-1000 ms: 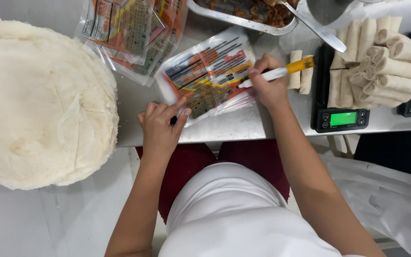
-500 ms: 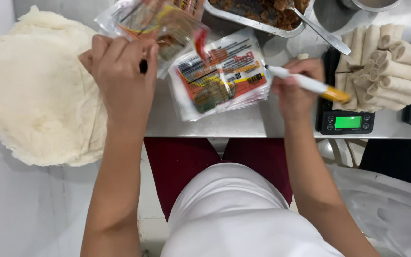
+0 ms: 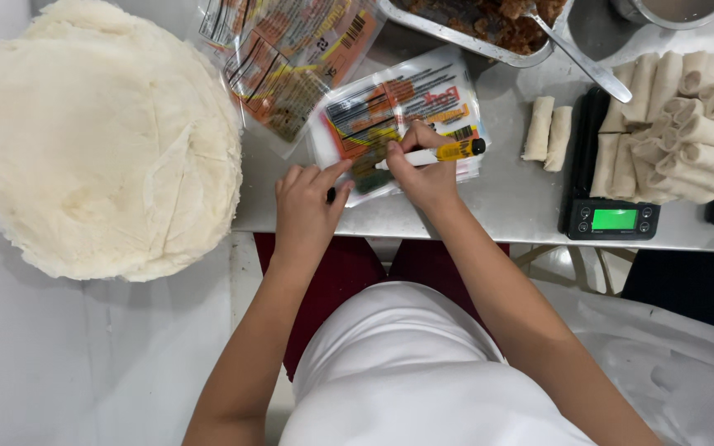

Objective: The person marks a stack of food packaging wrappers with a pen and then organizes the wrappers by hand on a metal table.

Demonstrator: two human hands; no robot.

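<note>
Left hand [image 3: 307, 206]: near edge of the worktop [image 3: 506, 198], fingers curled round a small dark cap [image 3: 331, 195], resting just left of the front packet.
Right hand [image 3: 425, 169]: clenched round a marker [image 3: 431, 154], white barrel w/ yellow end pointing right; tip end down on the front packet.
Front packet [image 3: 398, 116]: clear plastic pouch, flat on the worktop under both hands; white label w/ orange, red and green blocks plus black print, too small to make out.
Second packet [image 3: 287, 49]: same kind, clear w/ orange print and black barcode patches; lies further back-left, corner overlapping the front one.
Wrapper stack [image 3: 92, 140]: big round pile of pale thin sheets, far left, hanging over the worktop edge; well apart from the hands.
Two rolls [image 3: 547, 128]: pale, side by side, right of the front packet.
Scale [image 3: 613, 216]: black, green lit display, further right; carries a heap of rolls [image 3: 679, 116].
Tray [image 3: 456, 33]: metal, back centre, brown filling [image 3: 489, 16] inside, spoon [image 3: 576, 58] leaning out to the right.
</note>
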